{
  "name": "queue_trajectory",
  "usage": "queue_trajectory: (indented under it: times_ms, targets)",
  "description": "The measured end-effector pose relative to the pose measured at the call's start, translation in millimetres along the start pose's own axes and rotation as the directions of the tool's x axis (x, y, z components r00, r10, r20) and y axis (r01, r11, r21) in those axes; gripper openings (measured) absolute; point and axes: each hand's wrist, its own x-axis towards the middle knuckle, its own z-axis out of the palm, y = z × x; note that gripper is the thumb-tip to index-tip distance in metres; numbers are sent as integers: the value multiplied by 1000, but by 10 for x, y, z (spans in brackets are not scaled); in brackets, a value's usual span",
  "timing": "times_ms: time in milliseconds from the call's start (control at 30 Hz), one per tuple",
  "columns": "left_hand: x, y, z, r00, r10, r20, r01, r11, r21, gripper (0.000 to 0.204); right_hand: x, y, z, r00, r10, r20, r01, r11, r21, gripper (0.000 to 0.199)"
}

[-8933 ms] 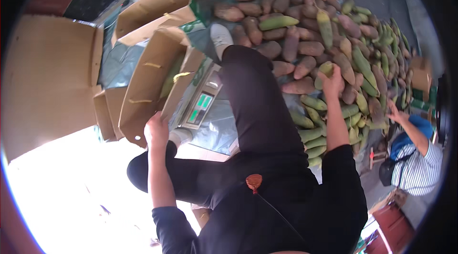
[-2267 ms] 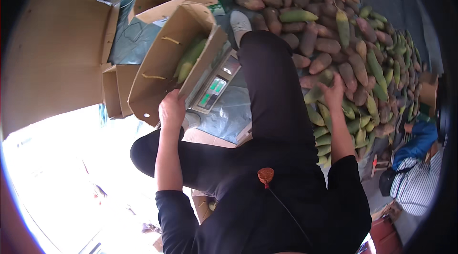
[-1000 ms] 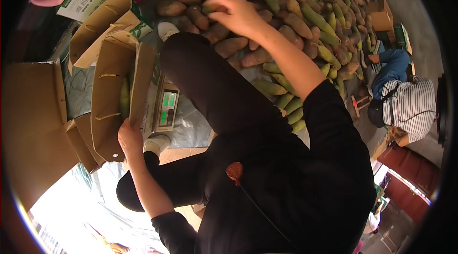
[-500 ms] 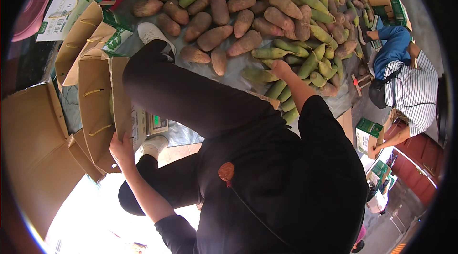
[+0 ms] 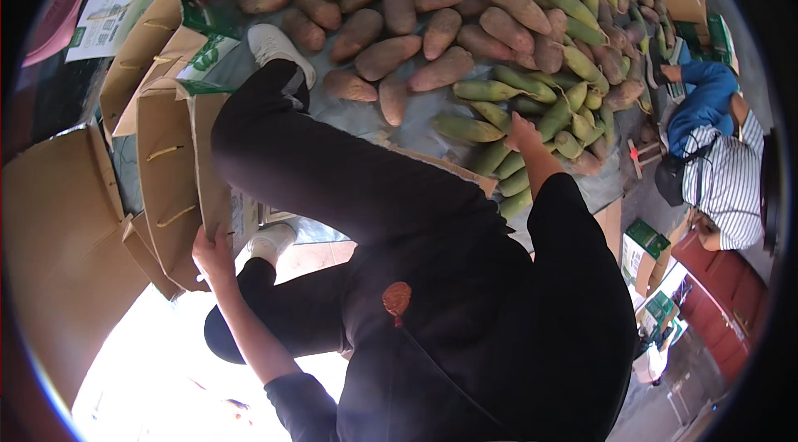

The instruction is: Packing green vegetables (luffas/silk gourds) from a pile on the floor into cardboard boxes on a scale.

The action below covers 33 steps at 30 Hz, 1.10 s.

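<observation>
My left hand (image 5: 214, 257) grips the near edge of a tall open cardboard carton (image 5: 169, 184) with yellow cord handles, its fingers closed on the rim. The carton's inside is mostly hidden. My right hand (image 5: 522, 135) is down among the green radishes (image 5: 555, 120), its curled fingers at the end of one green radish (image 5: 493, 115); the fingertips are partly hidden. Just left of that hand, another green radish (image 5: 467, 129) lies loose on the sheet. Reddish-brown, soil-covered roots (image 5: 389, 57) spread beyond.
More cartons (image 5: 141, 68) and a pink basin (image 5: 62, 6) stand at the left. A scale (image 5: 273, 214) shows partly beside the carton, near my white shoes (image 5: 281, 56). On the right, a person in a striped shirt (image 5: 723, 180) bends near a green-and-white box (image 5: 644, 255).
My right hand has moved right, away from the loose green radish, onto others in the pile. My left hand stays on the carton rim. The other person's hand has left the green-and-white box.
</observation>
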Motion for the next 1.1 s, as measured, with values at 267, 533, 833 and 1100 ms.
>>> queue_trajectory:
  times_ms: [267, 533, 833, 1100]
  targets:
    - [3, 85, -55, 995, -98, 31, 95, 991, 91, 17, 35, -169, -63, 997, 76, 27, -75, 997, -33, 64]
    - [12, 191, -63, 988, -151, 44, 146, 985, 90, 20, 311, 271, 143, 986, -84, 142, 73, 994, 82, 72]
    - [-29, 143, -82, 987, -151, 56, 142, 980, 139, 14, 62, 3, -476, 890, -419, -178, 446, 882, 154, 67]
    - [-30, 123, -100, 989, -122, 79, 109, 982, 155, 7, -1272, -2049, -2320, 504, -687, -524, 864, 402, 304, 63]
